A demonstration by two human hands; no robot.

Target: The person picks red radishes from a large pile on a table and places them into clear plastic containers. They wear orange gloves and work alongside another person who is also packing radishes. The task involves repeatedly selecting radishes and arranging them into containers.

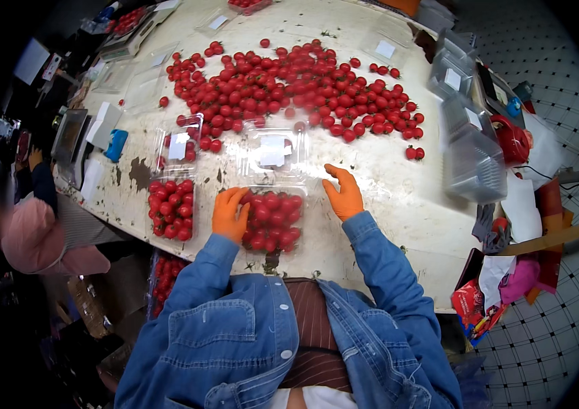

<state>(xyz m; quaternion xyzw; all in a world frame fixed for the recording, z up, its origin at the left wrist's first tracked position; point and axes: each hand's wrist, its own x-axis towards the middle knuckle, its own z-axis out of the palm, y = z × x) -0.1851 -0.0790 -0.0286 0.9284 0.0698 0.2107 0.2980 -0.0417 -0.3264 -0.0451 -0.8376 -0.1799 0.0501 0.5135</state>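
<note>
An open clear plastic clamshell holding cherry tomatoes (271, 222) lies directly before me. Its lid (272, 171), bearing a white label, is folded back on the far side. My left hand (229, 213), in an orange glove, is at the tray's left edge, thumb and fingers apart; whether it touches the rim is hard to tell. To the right of the tray, my right hand (344, 194), also gloved in orange, has its fingers spread and holds nothing. A second filled clamshell (171, 209) stands left of my left hand, its labelled lid (177, 146) open. Beyond both spreads a large heap of loose cherry tomatoes (248, 84).
Stacked empty clamshells (473, 166) line the table's right side, near a red kettle (510, 140). At left are a weighing scale (71, 145) and a blue tape dispenser (116, 145). A person in pink (39, 235) is at the left edge. A tomato crate (167, 278) sits below the table.
</note>
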